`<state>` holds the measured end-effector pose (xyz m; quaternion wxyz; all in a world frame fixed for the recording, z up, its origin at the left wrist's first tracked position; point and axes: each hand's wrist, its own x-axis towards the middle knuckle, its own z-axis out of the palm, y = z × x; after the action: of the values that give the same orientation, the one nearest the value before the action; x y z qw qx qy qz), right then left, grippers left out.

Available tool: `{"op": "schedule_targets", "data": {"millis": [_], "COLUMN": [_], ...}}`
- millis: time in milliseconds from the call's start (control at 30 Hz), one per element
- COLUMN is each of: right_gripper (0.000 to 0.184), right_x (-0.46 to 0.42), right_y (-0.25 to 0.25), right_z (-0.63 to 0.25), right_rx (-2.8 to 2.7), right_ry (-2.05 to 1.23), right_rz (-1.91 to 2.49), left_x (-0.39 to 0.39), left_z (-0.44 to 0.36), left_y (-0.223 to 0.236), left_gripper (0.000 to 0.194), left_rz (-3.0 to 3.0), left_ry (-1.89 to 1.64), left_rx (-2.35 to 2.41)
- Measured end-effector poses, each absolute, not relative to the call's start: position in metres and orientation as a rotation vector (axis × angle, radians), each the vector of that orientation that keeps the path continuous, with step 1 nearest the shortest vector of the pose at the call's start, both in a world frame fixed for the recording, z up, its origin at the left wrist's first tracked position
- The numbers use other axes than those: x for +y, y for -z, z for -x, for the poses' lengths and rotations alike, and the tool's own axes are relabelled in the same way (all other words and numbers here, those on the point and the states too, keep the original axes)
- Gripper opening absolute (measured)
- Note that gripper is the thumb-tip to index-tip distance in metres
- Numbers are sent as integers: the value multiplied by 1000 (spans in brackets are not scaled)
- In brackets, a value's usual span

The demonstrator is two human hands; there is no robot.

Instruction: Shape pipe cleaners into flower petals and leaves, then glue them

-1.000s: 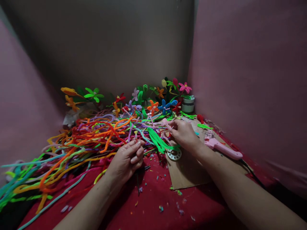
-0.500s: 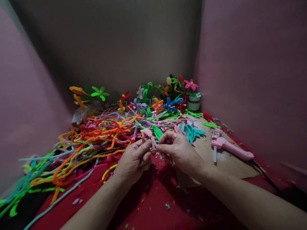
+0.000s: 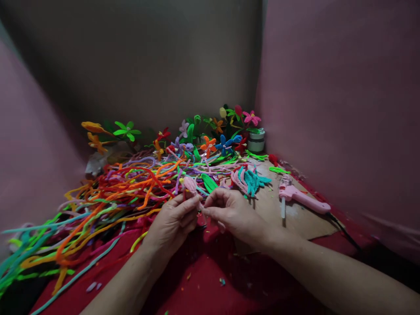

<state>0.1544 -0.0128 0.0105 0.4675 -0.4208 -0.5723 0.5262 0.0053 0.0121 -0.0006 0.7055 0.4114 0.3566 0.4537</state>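
Observation:
My left hand [image 3: 173,218] is closed, thumb and fingertips pinching the base of a pink pipe-cleaner petal [image 3: 190,184]. Just left of the petal shows a small yellow flower centre [image 3: 181,180], its lower part hidden in the same fingers. Close beside it, my right hand [image 3: 234,214] pinches the petal's thin tail near the left fingertips. Behind the right hand lie green pipe-cleaner loops [image 3: 209,183]. More pink loops [image 3: 239,180] and teal loops [image 3: 255,181] are bunched on the cardboard.
A tangle of coloured pipe cleaners [image 3: 114,197] spreads over the red cloth [image 3: 197,280] at left. A pink glue gun [image 3: 303,199] rests on the cardboard [image 3: 305,227] at right, its cord trailing off. Pipe-cleaner flowers [image 3: 223,145] and a white pot [image 3: 256,141] stand at the back.
My right hand has brought a pink petal from the cardboard leftward to my left hand, beside the yellow centre. The teal and pink loops and the glue gun's nozzle have come into sight.

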Motion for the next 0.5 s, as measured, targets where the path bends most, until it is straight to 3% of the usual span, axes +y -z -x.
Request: {"op": "schedule_targets", "data": {"millis": [133, 333, 400, 500], "right_gripper": [5, 24, 29, 32], "right_x": [-28, -44, -43, -38], "right_y": [-8, 19, 30, 43], "right_z": [-188, -287, -312, -332], "right_rx": [-1597, -1696, -1752, -1861], "right_ry": [-838, 309, 504, 545], "right_rz": [1134, 1725, 1984, 2160], "left_x": [12, 9, 10, 10], "left_z": [-5, -9, -10, -10], "left_y": [-3, -7, -6, -3], "left_gripper": [17, 16, 16, 18], "left_rz": [-920, -964, -983, -1001], "left_ry": [-1025, -979, -962, -947], "left_rx": [803, 748, 746, 776]}}
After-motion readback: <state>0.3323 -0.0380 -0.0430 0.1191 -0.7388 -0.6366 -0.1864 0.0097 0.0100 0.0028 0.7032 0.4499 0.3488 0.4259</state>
